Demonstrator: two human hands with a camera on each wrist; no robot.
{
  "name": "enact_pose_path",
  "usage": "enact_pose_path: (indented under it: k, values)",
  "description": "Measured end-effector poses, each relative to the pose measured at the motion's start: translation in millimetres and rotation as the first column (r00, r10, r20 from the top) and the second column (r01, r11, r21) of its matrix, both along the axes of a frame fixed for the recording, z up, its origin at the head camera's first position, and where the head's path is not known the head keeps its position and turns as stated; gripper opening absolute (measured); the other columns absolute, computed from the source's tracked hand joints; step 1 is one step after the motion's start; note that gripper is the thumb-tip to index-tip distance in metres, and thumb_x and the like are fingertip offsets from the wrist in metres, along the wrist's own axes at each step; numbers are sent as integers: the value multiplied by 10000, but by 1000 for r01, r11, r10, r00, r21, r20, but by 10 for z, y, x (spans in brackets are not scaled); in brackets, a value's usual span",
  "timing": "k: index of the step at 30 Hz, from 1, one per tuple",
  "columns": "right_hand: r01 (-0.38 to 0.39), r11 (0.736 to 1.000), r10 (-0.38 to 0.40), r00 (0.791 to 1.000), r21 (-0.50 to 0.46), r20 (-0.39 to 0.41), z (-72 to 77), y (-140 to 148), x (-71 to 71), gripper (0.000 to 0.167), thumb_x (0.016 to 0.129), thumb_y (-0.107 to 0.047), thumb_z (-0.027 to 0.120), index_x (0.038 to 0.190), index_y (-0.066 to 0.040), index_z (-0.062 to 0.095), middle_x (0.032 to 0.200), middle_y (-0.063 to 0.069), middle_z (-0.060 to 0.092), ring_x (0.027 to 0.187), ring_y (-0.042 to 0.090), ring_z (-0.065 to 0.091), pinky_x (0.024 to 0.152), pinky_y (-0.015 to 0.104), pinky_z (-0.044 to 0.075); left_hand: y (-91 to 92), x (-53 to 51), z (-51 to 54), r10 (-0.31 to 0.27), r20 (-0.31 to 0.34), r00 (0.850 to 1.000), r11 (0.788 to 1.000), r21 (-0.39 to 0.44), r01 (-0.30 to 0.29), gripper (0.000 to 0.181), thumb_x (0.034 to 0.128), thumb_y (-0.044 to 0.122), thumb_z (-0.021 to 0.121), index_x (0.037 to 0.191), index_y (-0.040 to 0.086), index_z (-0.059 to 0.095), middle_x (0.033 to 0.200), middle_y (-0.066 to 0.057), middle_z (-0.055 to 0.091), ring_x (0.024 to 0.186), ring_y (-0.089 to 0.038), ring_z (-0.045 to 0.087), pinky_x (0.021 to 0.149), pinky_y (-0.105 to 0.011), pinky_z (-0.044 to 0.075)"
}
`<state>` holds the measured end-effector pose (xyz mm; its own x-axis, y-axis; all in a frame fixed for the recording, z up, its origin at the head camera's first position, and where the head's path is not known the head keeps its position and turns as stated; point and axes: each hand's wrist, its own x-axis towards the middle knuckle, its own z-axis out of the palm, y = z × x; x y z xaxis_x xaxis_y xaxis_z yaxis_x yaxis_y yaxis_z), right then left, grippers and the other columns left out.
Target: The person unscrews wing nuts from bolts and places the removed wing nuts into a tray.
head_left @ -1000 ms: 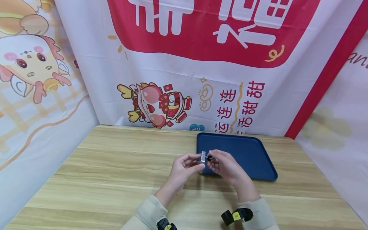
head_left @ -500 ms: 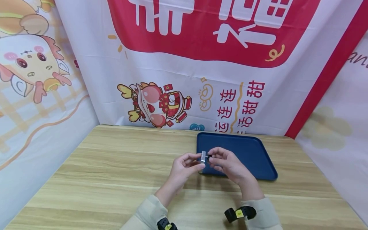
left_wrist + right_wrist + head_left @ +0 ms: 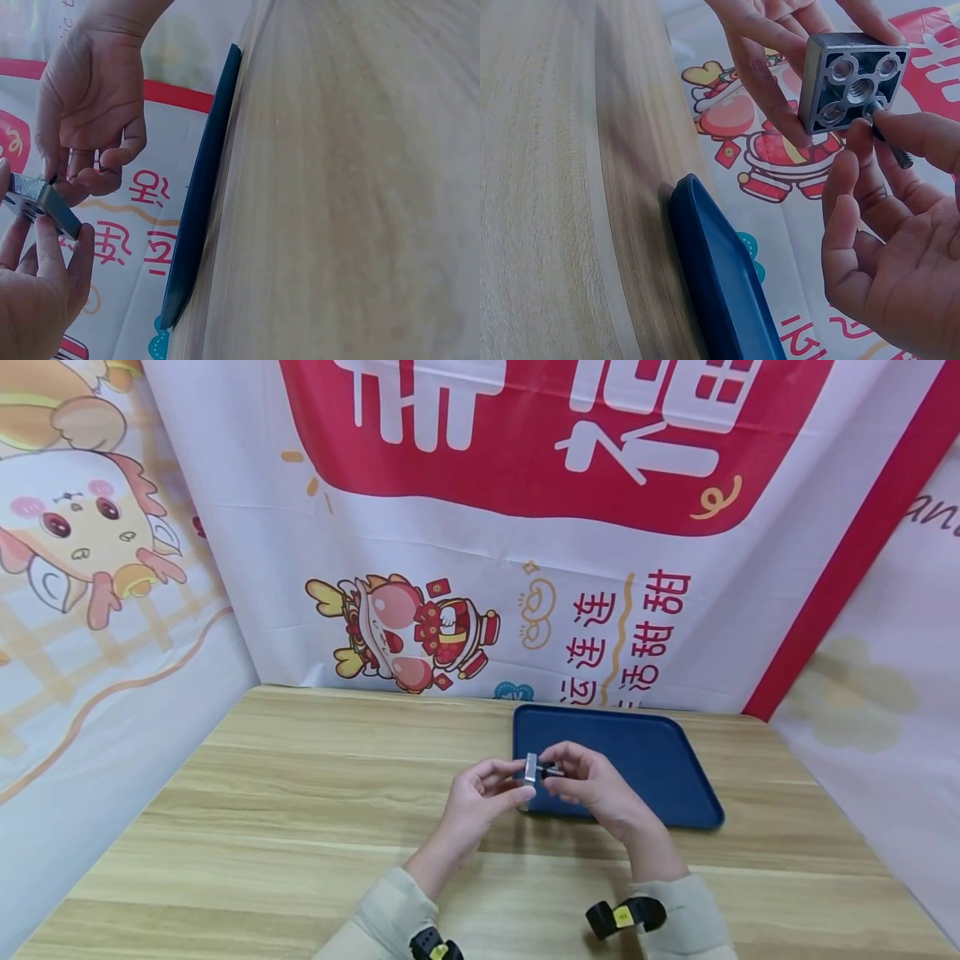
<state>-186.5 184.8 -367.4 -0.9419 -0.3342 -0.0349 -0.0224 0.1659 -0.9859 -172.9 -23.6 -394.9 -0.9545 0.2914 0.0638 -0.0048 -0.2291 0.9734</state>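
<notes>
One block, gripped by your left hand; right of it, your right hand pinches the screw, long axis toward block's face.

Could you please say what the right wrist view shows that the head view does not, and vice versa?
Only the right wrist view shows the holed face of the square silver metal block. Only the head view shows beige sleeves and black wristbands. Both show the left hand holding the block, the right hand pinching a thin threaded metal rod, the blue rectangular tray and the light wood-grain table.
</notes>
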Motion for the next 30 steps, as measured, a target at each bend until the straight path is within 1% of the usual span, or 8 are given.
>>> enact_pose_path:
  k: [3,6,10,13,15,21,26,30]
  values:
    - [9,1000,-9,1000,14,-1,7,-1,2,304,936,-135,685,1200,-32,573,1000,57,658,852,139,618,722,277,502,2,0,2,0,1,1000,1000,3,0,398,866,128,773,1228,30,641,1306,-110,673,1113,-197,662,922,-296,582]
    - [23,1000,-23,1000,21,17,7,-2,3,317,950,-166,672,1214,-25,568,1003,44,650,883,165,613,786,319,508,5,-1,4,2,0,1000,1000,7,-2,390,872,120,765,1227,19,637,1303,-118,673,1111,-199,662,923,-302,583]
    - [80,997,-80,995,11,67,8,-6,0,373,1013,-344,571,1218,-32,571,997,25,641,920,201,605,871,371,491,4,-1,7,7,0,1000,1000,3,-7,388,873,118,765,1226,21,637,1305,-117,672,1112,-198,662,920,-305,584]
    - [138,990,-136,982,-4,129,14,-18,-2,440,1032,-480,465,1136,-73,594,938,10,638,904,205,599,858,350,476,2,2,10,9,2,1000,1000,2,-9,391,865,121,773,1223,34,643,1308,-106,672,1111,-191,663,913,-300,586]
    - [161,987,-155,972,-19,176,20,-33,2,439,1038,-505,426,1077,-101,593,900,4,637,886,199,597,840,331,471,2,2,7,8,1,1000,1000,1,-8,394,861,126,777,1221,38,647,1308,-102,673,1109,-190,664,909,-298,588]
    - [146,985,-118,956,-87,268,27,-80,16,368,1043,-471,440,1052,-128,571,856,-3,630,851,164,596,829,298,467,1,9,7,4,-1,1000,1000,3,-4,393,857,126,781,1217,37,650,1308,-100,673,1110,-192,664,907,-295,588]
    - [106,987,-72,964,-120,258,26,-82,21,321,1023,-445,509,1041,-132,579,832,-20,634,826,153,580,807,282,459,7,11,13,5,0,1000,1000,3,-5,381,870,111,766,1216,13,642,1303,-118,673,1104,-201,664,907,-298,588]
    - [91,989,-61,971,-120,232,28,-70,23,277,1018,-415,535,1010,-146,603,835,-25,647,837,164,579,808,289,453,11,14,16,6,-4,1000,1000,6,-6,374,876,108,758,1214,2,638,1300,-125,674,1098,-202,664,904,-295,588]
